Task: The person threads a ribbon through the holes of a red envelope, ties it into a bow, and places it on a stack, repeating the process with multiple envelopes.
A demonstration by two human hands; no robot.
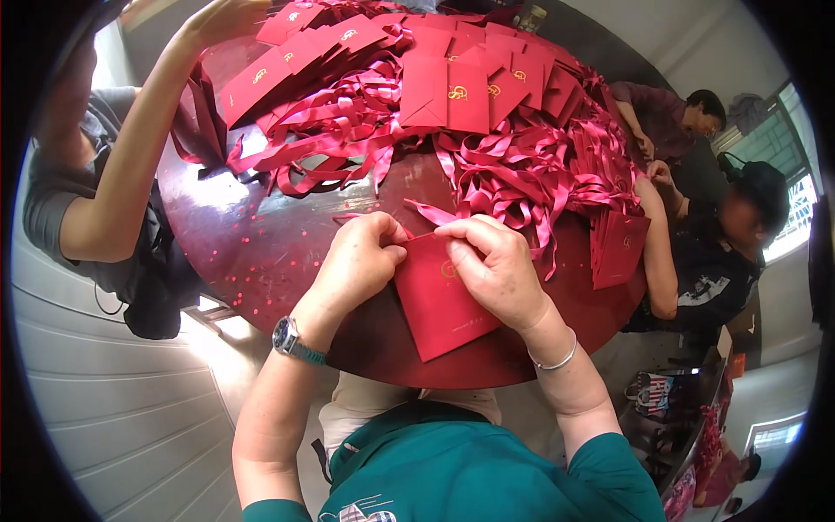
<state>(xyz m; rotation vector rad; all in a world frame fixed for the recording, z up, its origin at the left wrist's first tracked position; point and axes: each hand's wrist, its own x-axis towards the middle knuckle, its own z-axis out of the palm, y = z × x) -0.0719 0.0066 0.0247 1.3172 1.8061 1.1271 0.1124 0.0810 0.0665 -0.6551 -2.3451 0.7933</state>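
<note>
Round tabletop (365,348), red heap of bags and ribbons (470,96) beyond, one flat red paper gift bag (444,304) at our near edge.
The heap sits back, probably leaving us working room; our left hand (361,261) and right hand (496,270) each pinch the bag's top edge in a fingertip grip, presumably steadying it beside a loose ribbon end (430,213).

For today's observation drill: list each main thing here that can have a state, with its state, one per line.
Red packet, held at its top; mouth open or shut unclear
Left hand, fingers closed at the packet's top left corner
Right hand, fingers bent at the packet's top edge
Ribbons, heaped and tangled
Far packets, piled, overlapping
Tabletop, glossy, littered at left
Wristwatch, worn on left wrist
Bangle, worn on right wrist
</note>
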